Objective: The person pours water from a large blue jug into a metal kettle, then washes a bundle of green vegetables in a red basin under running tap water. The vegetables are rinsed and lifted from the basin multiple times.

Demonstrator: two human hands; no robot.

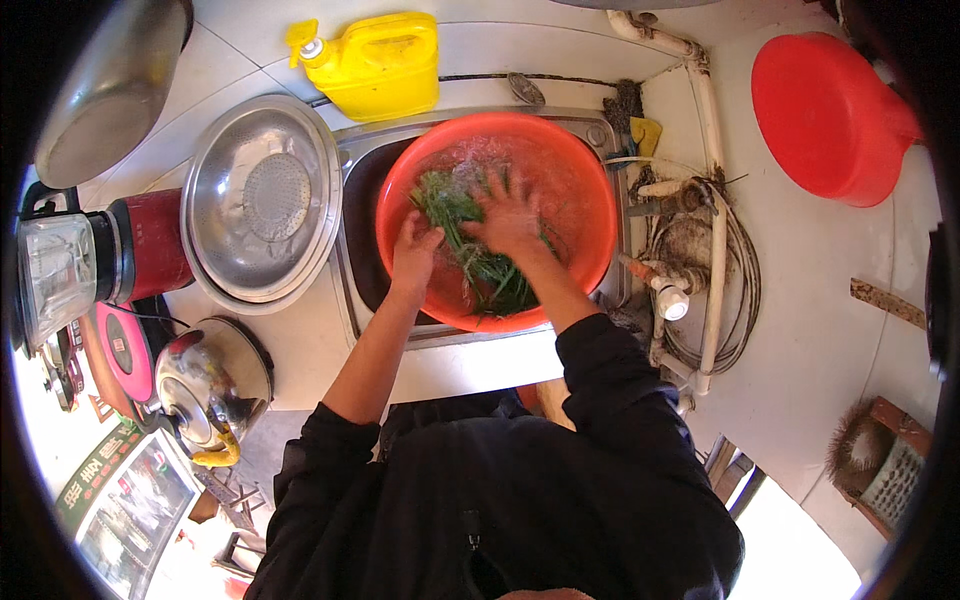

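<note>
An orange-red plastic basin (592,225) rests over a metal sink (360,202), with splashing water inside. Long leafy greens (450,206) lie in the water, from the basin's upper left to its lower edge. My left hand (417,244) is at the left side of the greens, fingers partly bent; whether it grips any is unclear. Over the middle of the bunch, my right hand (510,214) is spread with its fingers apart, touching the greens and blurred by motion. Water and leaves partly hide its fingertips.
Stacked metal colanders (262,202) stand left of the sink, near a blender (60,262) and a steel kettle (214,375). Behind the sink is a yellow jug (390,67). Pipes (712,225) and a coiled hose run at the right, below a red plastic dipper (832,120).
</note>
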